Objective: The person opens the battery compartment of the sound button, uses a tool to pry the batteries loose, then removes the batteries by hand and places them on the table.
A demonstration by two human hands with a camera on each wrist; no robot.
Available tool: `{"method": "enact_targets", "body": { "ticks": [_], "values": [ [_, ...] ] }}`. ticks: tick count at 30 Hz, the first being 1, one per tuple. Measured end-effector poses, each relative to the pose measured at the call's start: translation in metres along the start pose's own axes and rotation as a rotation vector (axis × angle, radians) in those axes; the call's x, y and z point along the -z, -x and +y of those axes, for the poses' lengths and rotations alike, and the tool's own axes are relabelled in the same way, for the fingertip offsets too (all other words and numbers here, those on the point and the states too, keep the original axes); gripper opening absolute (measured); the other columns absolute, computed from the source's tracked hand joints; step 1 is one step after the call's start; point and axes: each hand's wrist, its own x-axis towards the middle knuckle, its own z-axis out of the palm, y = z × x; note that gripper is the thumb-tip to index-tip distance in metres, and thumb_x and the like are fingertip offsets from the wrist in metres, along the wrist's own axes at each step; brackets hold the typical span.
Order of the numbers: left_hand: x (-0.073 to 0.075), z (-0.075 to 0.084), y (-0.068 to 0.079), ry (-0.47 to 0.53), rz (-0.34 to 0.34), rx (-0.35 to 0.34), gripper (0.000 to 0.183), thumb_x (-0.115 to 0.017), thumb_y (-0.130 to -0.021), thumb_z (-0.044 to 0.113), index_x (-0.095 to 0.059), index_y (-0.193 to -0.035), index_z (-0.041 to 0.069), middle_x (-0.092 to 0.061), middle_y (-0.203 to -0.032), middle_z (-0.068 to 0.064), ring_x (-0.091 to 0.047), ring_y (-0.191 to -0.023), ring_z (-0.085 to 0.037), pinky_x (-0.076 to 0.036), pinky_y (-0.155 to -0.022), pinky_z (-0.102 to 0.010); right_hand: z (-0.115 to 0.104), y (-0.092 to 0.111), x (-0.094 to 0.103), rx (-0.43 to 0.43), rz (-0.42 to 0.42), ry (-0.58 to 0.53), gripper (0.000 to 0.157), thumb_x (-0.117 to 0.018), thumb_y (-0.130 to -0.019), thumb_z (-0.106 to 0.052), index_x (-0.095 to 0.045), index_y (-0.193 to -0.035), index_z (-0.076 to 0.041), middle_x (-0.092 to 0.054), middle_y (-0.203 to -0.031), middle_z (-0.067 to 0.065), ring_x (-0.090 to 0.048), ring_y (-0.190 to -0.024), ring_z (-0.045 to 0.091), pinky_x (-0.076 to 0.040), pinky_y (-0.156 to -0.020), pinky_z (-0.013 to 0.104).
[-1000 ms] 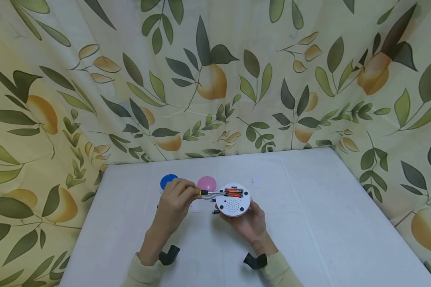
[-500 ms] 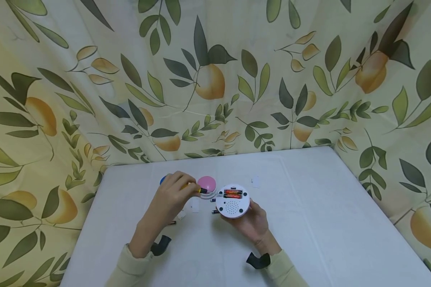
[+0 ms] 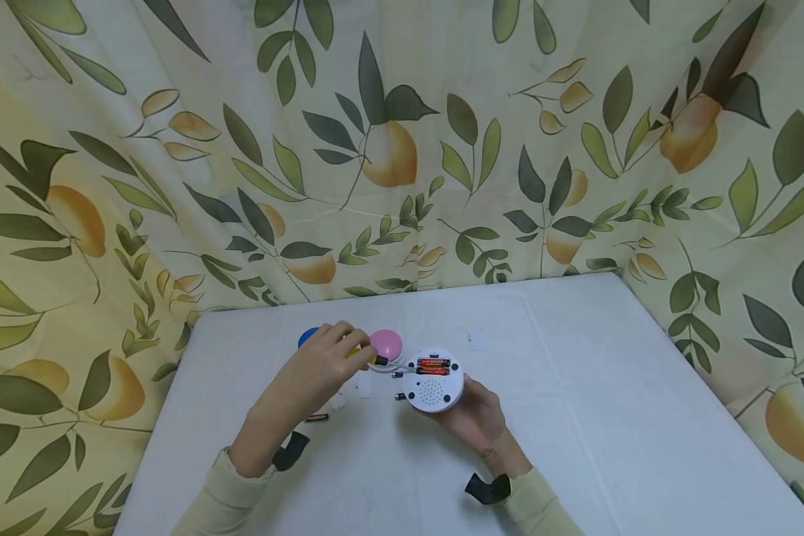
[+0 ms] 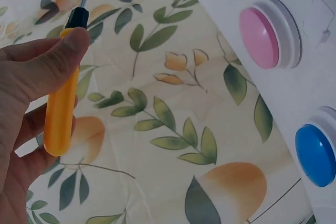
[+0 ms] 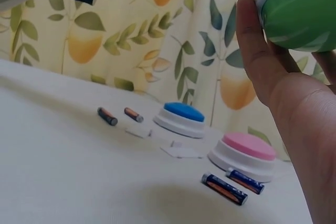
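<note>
My left hand grips a screwdriver by its yellow handle, thumb along the upper part. The thin metal shaft reaches right, its tip at the left end of the battery compartment in a round white push-button device. My right hand holds that device above the table, underside up, with speaker holes and dark feet showing. Two red batteries sit side by side in the compartment. In the right wrist view, the device's green button top faces down, with fingers around it.
On the white table, a pink push button and a blue one stand beyond my hands. Loose batteries lie beside the pink one, others further left. White plastic covers lie between. A patterned curtain hangs behind.
My left wrist and forearm have swung left, uncovering a loose battery and white covers. The device has moved slightly towards me; the screwdriver tip stays at the compartment's left end.
</note>
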Motion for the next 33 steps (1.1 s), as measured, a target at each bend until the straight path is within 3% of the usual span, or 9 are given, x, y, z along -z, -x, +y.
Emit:
{"method": "enact_targets", "body": {
  "ticks": [12, 22, 33],
  "values": [
    [-0.011, 0.005, 0.003, -0.022, 0.054, 0.04, 0.023, -0.084, -0.088, 0.014, -0.075, -0.109, 0.016, -0.075, -0.107, 0.001, -0.069, -0.102, -0.02, -0.06, -0.086, -0.034, -0.001, 0.001, -0.003, 0.019, 0.006, 0.039, 0.049, -0.045, -0.108, -0.028, -0.042, -0.156, -0.026, -0.048, -0.16, 0.005, -0.049, -0.146, 0.028, -0.041, -0.121, 0.045],
    [-0.028, 0.016, 0.011, 0.048, 0.148, 0.16, 0.033, -0.09, -0.082, 0.015, -0.078, -0.112, 0.015, -0.076, -0.109, -0.002, -0.068, -0.105, -0.022, -0.061, -0.088, -0.037, 0.002, 0.0, -0.006, 0.086, -0.006, 0.037, 0.052, -0.047, -0.107, -0.029, -0.036, -0.158, -0.025, -0.046, -0.161, 0.006, -0.05, -0.146, 0.029, -0.042, -0.121, 0.045],
    [-0.055, 0.026, 0.023, 0.14, 0.248, 0.243, 0.037, -0.091, -0.079, 0.012, -0.08, -0.114, 0.015, -0.077, -0.105, -0.002, -0.07, -0.1, -0.019, -0.062, -0.083, -0.03, 0.008, -0.002, -0.007, 0.122, -0.011, -0.031, 0.049, -0.042, -0.108, -0.033, -0.039, -0.157, -0.029, -0.047, -0.16, 0.006, -0.05, -0.145, 0.029, -0.039, -0.123, 0.046]
  ]
}}
